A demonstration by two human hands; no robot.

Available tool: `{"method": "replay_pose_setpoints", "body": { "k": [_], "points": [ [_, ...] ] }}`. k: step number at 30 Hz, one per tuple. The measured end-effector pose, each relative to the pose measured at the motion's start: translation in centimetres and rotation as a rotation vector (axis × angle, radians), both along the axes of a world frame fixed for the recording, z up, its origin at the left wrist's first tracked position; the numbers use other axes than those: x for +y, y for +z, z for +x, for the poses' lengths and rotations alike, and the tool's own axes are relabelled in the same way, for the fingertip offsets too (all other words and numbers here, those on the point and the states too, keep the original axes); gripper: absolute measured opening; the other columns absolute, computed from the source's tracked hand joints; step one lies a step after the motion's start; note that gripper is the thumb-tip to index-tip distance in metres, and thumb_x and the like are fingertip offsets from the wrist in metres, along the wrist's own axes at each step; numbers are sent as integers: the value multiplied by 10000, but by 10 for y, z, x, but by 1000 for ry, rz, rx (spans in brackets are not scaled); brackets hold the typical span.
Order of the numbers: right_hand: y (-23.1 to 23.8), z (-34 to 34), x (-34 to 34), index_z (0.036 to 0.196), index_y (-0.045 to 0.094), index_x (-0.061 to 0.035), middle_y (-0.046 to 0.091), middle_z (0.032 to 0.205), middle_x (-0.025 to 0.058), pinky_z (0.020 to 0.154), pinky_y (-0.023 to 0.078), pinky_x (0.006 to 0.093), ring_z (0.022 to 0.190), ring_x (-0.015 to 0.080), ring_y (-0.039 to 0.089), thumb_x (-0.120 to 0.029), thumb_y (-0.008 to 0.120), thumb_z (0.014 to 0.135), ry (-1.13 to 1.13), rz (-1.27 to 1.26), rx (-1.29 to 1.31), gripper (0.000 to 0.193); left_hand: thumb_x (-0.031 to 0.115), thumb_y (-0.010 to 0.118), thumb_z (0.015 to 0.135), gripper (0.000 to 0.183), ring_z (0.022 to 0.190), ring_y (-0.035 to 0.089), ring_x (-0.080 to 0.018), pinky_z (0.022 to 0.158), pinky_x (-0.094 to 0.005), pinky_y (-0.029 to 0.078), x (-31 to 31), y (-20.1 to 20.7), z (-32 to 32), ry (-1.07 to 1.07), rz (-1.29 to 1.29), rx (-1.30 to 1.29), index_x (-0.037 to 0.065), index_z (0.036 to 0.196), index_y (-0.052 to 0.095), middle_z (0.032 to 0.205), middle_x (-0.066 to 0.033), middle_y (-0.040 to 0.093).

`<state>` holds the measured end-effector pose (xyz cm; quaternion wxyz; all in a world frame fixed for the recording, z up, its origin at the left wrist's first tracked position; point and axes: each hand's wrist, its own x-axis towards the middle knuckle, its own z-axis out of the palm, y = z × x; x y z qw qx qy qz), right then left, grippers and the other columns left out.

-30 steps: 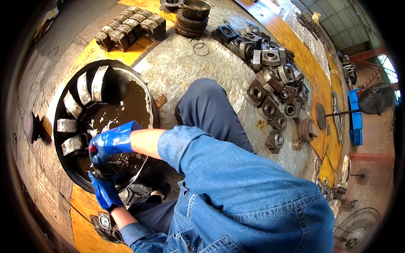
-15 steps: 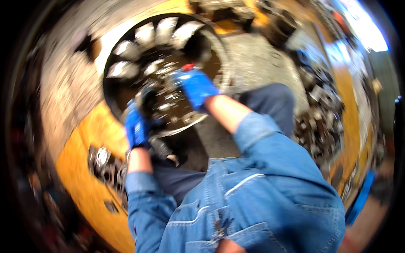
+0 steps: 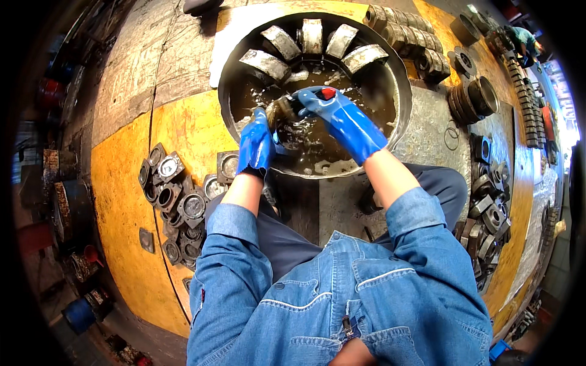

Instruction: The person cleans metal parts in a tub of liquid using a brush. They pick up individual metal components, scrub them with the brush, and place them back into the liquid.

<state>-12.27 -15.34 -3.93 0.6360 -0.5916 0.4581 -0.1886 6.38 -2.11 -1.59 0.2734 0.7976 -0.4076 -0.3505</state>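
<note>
Over a round dark basin [image 3: 400,85] of murky brown liquid, both my hands work in blue rubber gloves. My left hand [image 3: 256,143] is closed around the near-left side of a wet, brownish metal part [image 3: 281,112]. My right hand [image 3: 345,119] bends over the far-right side of that part, its fingers curled. A small red piece [image 3: 328,93] shows at the right hand's knuckles; the rest of what it grips is hidden. Several thick metal blocks [image 3: 312,36] lean in an arc along the basin's far inner wall.
To the left lies a pile of square metal housings with round openings [image 3: 193,206]. Rows of ribbed metal parts [image 3: 406,33] stand beyond the basin at right. Metal rings [image 3: 482,97] and another heap of parts [image 3: 491,216] lie farther right. A person [image 3: 522,43] is at the far right.
My hands were apart over the basin; now they meet at the metal part. The view has shifted, so the basin appears farther right, and the blur has cleared.
</note>
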Motion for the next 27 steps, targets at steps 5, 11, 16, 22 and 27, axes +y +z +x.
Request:
{"method": "replay_pose_setpoints", "body": {
  "k": [5, 11, 16, 22, 27],
  "points": [
    [-3, -22, -10, 1120, 800, -77, 787, 886, 29, 760, 547, 289, 778, 114, 688, -350, 758, 972, -208, -57, 25, 314, 80, 480, 1076, 431, 1078, 698, -517, 887, -553, 563, 1, -15, 7, -180, -111, -233, -94, 1470, 491, 1158, -379, 695],
    [18, -6, 15, 1174, 793, -43, 792, 995, 64, 748, 553, 298, 851, 134, 715, -301, 738, 985, -77, 158, -343, 325, 59, 490, 1064, 385, 1045, 709, -514, 854, -551, 568, 4, -4, 0, -137, -89, -162, -86, 1419, 519, 1112, -378, 703],
    [6, -10, 0, 1148, 788, -30, 778, 971, 69, 769, 548, 291, 857, 132, 704, -304, 729, 992, -198, 142, -250, 321, 48, 463, 1082, 395, 1048, 716, -499, 851, -546, 571, 2, 2, -4, -183, -92, -219, -81, 1453, 503, 1122, -375, 701],
    [-9, -54, 31, 1224, 714, -10, 750, 1103, 83, 864, 583, 279, 923, 153, 728, -204, 653, 1068, -419, 192, -330, 257, -10, 456, 1071, 437, 1053, 715, -496, 854, -534, 575, 4, -4, 1, -228, -84, -321, -65, 1504, 474, 1149, -366, 699],
    [-2, -50, 45, 1168, 683, -27, 709, 1021, 60, 832, 587, 293, 893, 154, 702, -282, 637, 1074, -560, 309, -149, 275, 45, 445, 1095, 440, 1102, 710, -485, 898, -522, 574, 4, -4, 2, -260, -21, -427, -40, 1526, 466, 1207, -353, 695]
  ]
}}
